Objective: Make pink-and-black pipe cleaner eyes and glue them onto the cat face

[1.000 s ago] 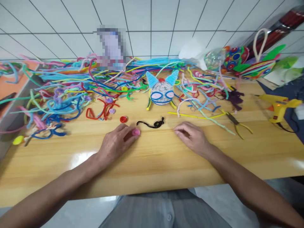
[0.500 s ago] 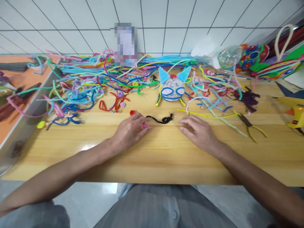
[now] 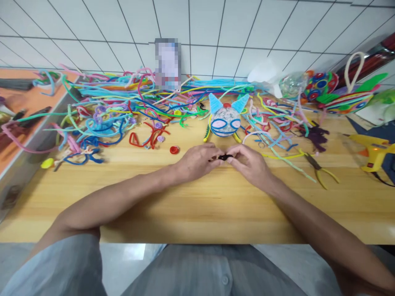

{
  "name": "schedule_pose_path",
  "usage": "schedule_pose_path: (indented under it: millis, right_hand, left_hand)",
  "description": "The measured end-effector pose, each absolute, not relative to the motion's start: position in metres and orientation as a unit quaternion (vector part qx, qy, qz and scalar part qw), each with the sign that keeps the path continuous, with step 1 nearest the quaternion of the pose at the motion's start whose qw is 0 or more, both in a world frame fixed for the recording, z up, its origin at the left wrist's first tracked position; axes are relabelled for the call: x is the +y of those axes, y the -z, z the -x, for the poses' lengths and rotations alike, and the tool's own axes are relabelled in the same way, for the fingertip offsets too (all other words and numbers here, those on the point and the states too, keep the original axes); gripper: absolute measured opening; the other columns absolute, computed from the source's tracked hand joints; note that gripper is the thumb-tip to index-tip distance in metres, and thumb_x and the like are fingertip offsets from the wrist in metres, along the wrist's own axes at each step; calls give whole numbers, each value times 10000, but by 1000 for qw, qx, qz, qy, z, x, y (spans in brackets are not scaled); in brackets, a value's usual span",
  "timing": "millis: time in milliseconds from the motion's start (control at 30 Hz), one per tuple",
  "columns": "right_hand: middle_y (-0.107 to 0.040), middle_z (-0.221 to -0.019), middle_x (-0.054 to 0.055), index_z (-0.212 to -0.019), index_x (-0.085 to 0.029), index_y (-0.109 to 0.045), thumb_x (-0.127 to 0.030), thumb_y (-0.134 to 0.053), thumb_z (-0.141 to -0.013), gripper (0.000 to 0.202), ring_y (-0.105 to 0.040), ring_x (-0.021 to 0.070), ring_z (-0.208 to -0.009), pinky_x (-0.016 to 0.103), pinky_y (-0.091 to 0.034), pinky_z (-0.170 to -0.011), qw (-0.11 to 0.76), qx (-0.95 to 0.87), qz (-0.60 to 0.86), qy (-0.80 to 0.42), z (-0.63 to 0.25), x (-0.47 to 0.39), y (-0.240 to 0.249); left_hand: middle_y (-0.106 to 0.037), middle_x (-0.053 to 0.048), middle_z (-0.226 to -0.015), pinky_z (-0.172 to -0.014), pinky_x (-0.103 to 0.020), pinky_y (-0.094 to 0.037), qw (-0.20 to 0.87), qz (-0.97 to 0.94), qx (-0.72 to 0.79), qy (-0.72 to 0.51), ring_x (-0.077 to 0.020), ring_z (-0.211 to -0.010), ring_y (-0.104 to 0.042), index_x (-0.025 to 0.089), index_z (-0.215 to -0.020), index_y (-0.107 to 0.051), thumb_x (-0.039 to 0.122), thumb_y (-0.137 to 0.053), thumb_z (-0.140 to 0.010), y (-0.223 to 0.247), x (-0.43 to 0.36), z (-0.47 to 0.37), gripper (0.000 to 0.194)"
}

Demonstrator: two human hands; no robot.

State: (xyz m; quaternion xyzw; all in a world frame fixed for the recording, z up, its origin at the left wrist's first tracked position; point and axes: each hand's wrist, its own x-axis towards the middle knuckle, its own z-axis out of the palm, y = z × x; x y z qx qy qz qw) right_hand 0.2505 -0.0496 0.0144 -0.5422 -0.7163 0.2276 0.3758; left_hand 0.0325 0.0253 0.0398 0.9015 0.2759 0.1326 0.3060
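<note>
A short black pipe cleaner with a coiled part lies between my fingertips, low over the wooden table. My left hand pinches its left side, and my right hand pinches the right side. Much of the pipe cleaner is hidden by the fingers. Just beyond my hands sits a round craft head with blue pointed ears, blue-rimmed pink eyes and a red piece on top. To the left of my left hand lies a small red round coil.
Heaps of coloured pipe cleaners stretch along the tiled wall. At right lie yellow-handled pliers and a yellow glue gun. A decorated ball stands at the back right. An orange tray is at far left.
My left hand has moved right, off the red coil, and now grips the black pipe cleaner that lay on the table. My right hand has come in slightly and pinches it too.
</note>
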Motion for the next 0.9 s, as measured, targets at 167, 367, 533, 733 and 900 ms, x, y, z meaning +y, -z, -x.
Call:
schedule_pose_path:
  millis: [167,367,533,733,900]
  right_hand:
    - [-758,-931,32,-1016,-233,-664,-381,-740,-907,199,-725,178,-856,322,-586,-791,474,-590,549,-355,-248,-55,-23]
    - [-758,-964,37,-1074,-244,-685,-434,-782,-878,290,-724,179,-886,328,-601,-817,489,-573,536,-381,-237,-61,-25]
    - [-747,-861,14,-990,-241,-733,-406,-766,-894,193,-690,163,-773,308,-572,-736,480,-587,547,-354,-233,-66,-28]
    - [-748,-766,14,-872,-216,-729,-491,-784,-860,280,-676,158,-686,296,-571,-671,473,-527,559,-431,-232,-64,-33]
    - [-743,-746,21,-843,-203,-719,-536,-768,-866,337,-669,152,-673,281,-553,-660,451,-520,560,-462,-232,-61,-34]
  left_hand:
    - [-751,-40,-906,-701,-244,-469,514,-788,267,-211,-134,-769,-640,146,-1019,-761,326,-624,-990,-41,28,-24,228]
    - [-656,-8,-760,-646,-241,-399,550,-746,297,-228,-116,-690,-538,140,-870,-728,369,-632,-945,-41,19,-21,259]
    - [-442,48,-609,-557,-231,-278,589,-722,304,-199,-81,-586,-362,152,-686,-607,426,-647,-919,-46,14,-21,361]
    - [-564,15,-715,-579,-225,-370,670,-665,294,-151,-91,-616,-452,154,-818,-664,453,-611,-933,-47,13,-22,325]
    - [-605,8,-820,-587,-220,-382,695,-632,294,-176,-89,-657,-467,156,-959,-669,423,-693,-864,-41,11,-23,284]
